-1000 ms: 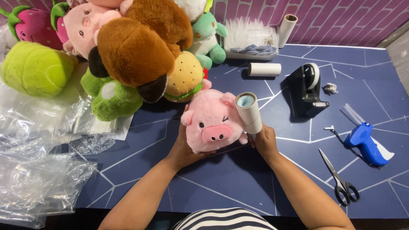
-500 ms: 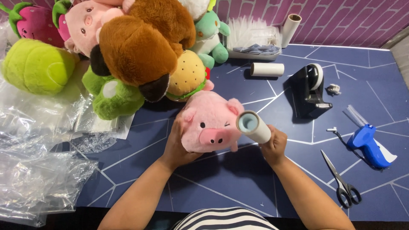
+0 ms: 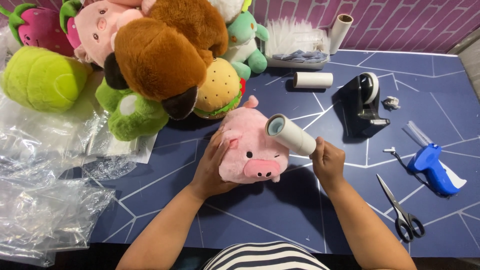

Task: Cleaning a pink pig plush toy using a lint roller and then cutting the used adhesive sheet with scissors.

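While the blue table bears the load, the pink pig plush sits at centre, gripped at 9 o'clock by the left hand. Right hand, at 3 o'clock, is closed on the white roller (touching the head). Roll with light, even pressure; brace the plush firmly.

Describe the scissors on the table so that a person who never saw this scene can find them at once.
Start at the dark blue table with white lines and go to its near right corner. The scissors lie flat there, below the blue tagging gun and right of the right hand. They are the only thing with two black finger loops and thin metal blades.
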